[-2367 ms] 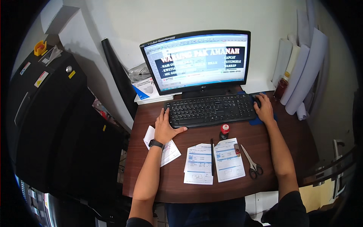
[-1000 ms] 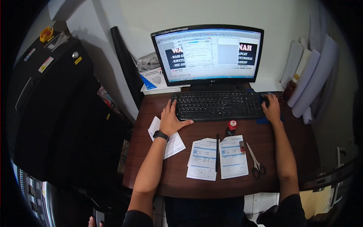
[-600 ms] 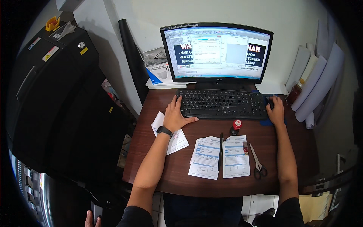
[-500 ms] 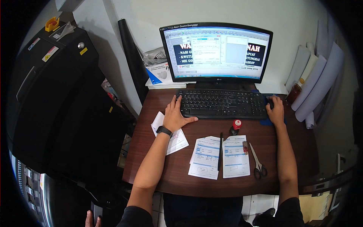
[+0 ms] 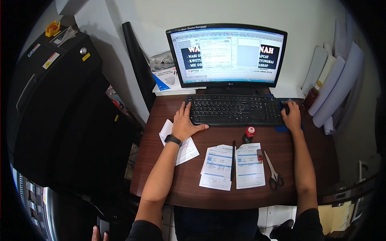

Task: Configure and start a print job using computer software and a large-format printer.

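My left hand [image 5: 184,125] rests at the left end of a black keyboard [image 5: 237,111], fingers spread and thumb stretched along its lower edge. A dark watch [image 5: 173,139] is on that wrist, over a loose white slip [image 5: 189,152]. To the right of the keyboard, my right hand [image 5: 292,116] lies curled over a dark computer mouse [image 5: 286,107], mostly covered by the fingers, on a blue mouse pad [image 5: 282,129]. Behind the keyboard stands a lit monitor [image 5: 229,54] showing a design window with a dialog box over it.
Two printed forms [image 5: 217,168] lie on the brown desk [image 5: 185,188], a black pen [image 5: 233,160] between them. Nearby are a red-topped stamp [image 5: 249,134], a USB stick [image 5: 259,156] and scissors [image 5: 274,176]. Paper rolls [image 5: 333,84] lean at right; a large black machine [image 5: 64,120] fills the left.
The whole view has shifted slightly to the left. Both hands keep their places at the keyboard and mouse.
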The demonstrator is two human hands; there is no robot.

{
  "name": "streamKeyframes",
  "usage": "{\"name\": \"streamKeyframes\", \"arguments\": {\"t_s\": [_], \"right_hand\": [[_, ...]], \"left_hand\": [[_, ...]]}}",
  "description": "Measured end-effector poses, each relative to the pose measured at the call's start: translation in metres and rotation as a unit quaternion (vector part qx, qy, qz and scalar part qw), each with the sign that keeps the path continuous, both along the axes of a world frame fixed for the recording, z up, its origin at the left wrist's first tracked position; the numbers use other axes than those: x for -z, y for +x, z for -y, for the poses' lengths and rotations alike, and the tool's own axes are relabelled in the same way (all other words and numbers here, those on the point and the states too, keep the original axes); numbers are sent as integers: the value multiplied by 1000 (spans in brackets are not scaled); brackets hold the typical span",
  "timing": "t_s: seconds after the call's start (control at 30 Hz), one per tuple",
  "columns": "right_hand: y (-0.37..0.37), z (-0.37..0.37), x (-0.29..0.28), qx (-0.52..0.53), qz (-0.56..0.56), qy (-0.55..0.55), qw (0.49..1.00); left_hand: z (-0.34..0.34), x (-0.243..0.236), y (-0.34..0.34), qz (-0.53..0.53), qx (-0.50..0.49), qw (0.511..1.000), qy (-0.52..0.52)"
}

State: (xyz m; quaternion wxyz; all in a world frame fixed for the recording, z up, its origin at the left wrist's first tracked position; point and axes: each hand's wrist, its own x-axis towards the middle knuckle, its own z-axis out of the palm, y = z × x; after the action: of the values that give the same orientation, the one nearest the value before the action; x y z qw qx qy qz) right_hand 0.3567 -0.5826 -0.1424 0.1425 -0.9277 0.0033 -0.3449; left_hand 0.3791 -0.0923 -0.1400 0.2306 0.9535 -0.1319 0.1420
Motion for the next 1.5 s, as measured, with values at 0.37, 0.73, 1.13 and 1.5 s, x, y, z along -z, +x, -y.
{"name": "streamKeyframes", "arguments": {"t_s": [0.37,0.73,1.13,1.5], "right_hand": [[-1,0,0,-6,1,20,1000],[-1,0,-1,9,6,18,1000],[2,2,2,-1,4,22,1000],[1,2,3,4,6,13,1000]], "left_hand": [[0,1,0,9,6,1000,-3],[0,1,-1,9,12,1000,-21],[1,1,-2,20,15,999,-21],[34,-7,-20,148,163,967,131]]}}
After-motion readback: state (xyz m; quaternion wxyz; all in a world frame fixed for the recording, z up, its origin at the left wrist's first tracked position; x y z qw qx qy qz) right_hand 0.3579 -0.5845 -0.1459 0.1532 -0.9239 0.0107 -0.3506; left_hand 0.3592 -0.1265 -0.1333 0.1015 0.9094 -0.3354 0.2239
